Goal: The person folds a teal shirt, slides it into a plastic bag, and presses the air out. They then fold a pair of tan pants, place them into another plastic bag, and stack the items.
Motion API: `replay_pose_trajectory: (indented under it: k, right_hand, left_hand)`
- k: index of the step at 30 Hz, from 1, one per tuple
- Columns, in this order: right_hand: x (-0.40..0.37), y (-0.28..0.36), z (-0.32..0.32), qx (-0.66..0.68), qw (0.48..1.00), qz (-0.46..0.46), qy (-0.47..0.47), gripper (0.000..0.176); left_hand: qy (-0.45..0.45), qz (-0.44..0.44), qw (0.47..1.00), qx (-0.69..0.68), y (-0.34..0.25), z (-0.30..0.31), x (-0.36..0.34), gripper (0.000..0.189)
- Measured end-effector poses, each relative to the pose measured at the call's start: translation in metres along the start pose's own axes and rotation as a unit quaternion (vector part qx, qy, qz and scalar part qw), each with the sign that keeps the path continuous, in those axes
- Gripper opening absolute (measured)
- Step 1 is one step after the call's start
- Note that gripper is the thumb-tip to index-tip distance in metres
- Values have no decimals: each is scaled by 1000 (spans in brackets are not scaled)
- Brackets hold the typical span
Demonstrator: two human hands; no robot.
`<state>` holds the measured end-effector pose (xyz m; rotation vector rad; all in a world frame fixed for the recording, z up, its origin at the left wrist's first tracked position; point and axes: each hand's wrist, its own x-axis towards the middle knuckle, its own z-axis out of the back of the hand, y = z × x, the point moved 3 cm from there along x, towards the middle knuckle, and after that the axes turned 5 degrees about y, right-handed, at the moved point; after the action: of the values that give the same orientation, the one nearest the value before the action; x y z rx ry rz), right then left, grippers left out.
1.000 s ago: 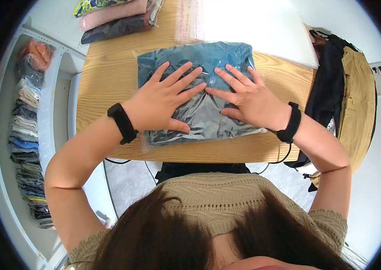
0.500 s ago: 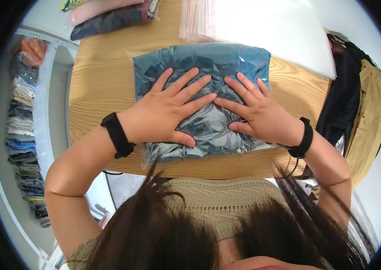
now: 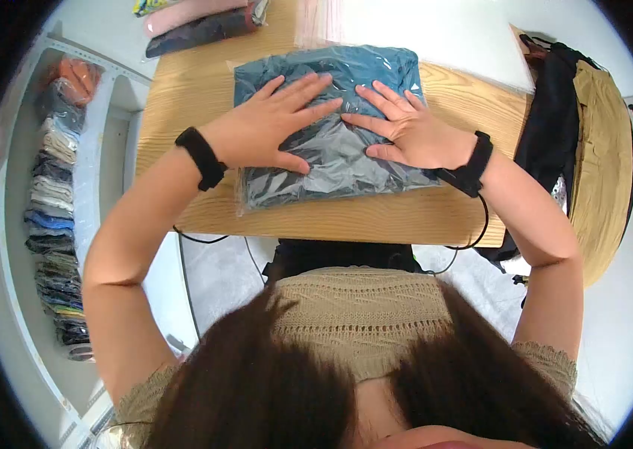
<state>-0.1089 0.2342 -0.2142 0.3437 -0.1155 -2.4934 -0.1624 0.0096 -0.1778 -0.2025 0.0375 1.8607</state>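
Head view is showing both hands lying flat on a blue folded garment sealed in a clear plastic bag [image 3: 331, 168], which is resting in the upper middle of the frame on a light wooden table [image 3: 182, 112]. The left hand [image 3: 268, 123] and right hand [image 3: 406, 131] are pressing down with fingers spread. The fingertips are angling inward, nearly meeting over the bag's centre, so neither hand is nearer. The bag's far half is lying beyond the fingertips, its edges roughly square to the table's.

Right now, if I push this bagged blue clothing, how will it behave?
Probably slippery: the bag is glossy plastic on the smooth table. Likely floppy when lifted, since it wrinkles under the left hand and right hand. Lying flat, it shouldn't roll.
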Motion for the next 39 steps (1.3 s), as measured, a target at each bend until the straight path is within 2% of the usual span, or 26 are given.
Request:
replay_pose_trajectory:
  k: [3, 5, 6, 7, 9, 13, 15, 17, 19, 21, 22, 23, 25, 26, 27, 29, 30, 31, 33, 34, 36, 37, 39]
  right_hand:
    - [-2, 1, 6, -1, 1000, -9, 18, 56]
    - [-1, 2, 4, 2, 999, -21, 29, 56]
    - [-2, 5, 4, 3, 1000, -19, 22, 56]
    - [-2, 5, 5, 12, 999, -21, 22, 57]
    - [-4, 4, 8, 19, 1000, -21, 14, 57]
    - [-6, -3, 16, 77, 996, 10, 39, 62]
    - [-7, -13, 18, 190, 977, 86, -32, 68]
    - [-20, -14, 24, 229, 969, 56, -71, 69]
    - [-45, -5, 40, 223, 968, 60, -102, 56]
    - [-70, -7, 38, 446, 894, 5, -48, 55]
    - [-85, -9, 38, 505, 861, 33, -53, 54]
    - [-93, -5, 32, 508, 860, 24, -46, 54]
    - [-107, 6, 35, 582, 785, 130, -167, 55]
    - [-108, 15, 37, 565, 792, 88, -214, 57]
    - [-109, 21, 42, 567, 792, 83, -210, 57]
    - [-107, 23, 49, 407, 885, -25, -224, 54]
    - [-103, 20, 45, 407, 881, -25, -241, 45]
    - [-103, 17, 45, 410, 880, -25, -237, 45]
    - [-106, 16, 66, 309, 909, -70, -269, 32]
    - [-108, 33, 89, 375, 885, -130, -243, 26]
    - [-94, 20, 91, 391, 880, -104, -249, 26]
    - [-87, 15, 91, 405, 873, -79, -259, 26]
    - [-74, 13, 83, 428, 857, -76, -278, 25]
  left_hand:
    - [-43, 0, 997, 66, -23, 25, -21, 83]
    - [-34, 72, 996, -26, -36, 15, -47, 74]
    - [-48, 77, 993, -70, -48, 10, -59, 62]
    - [-48, 79, 994, -63, -55, 4, -68, 62]
    - [-61, 146, 979, -127, -59, -11, -81, 49]
    - [-99, 146, 973, -147, -47, -23, -79, 45]
    - [-133, 143, 960, -200, -44, -19, -78, 28]
    - [-124, 157, 958, -206, -40, -9, -78, 26]
    - [-109, 172, 953, -226, -39, -3, -78, 24]
    - [-180, 180, 922, -290, -43, 5, -86, 23]
    - [-178, 179, 920, -299, -42, 5, -90, 23]
    - [-195, 181, 916, -299, -35, 8, -95, 24]
    - [-212, 180, 910, -307, -33, 19, -97, 26]
    - [-212, 184, 904, -322, -36, 30, -99, 28]
    - [-211, 189, 898, -335, -38, 38, -101, 31]
    - [-202, 192, 878, -390, -36, 42, -103, 31]
    - [-195, 194, 856, -438, -34, 45, -104, 32]
    - [-193, 197, 855, -440, -32, 52, -107, 32]
    - [-187, 243, 859, -409, -22, 67, -114, 33]
    - [-188, 246, 858, -410, -16, 70, -114, 33]
    - [-308, 186, 843, -399, -7, 81, -117, 30]
    - [-309, 187, 842, -400, -4, 78, -114, 30]
    - [-412, 214, 802, -376, 4, 71, -109, 31]
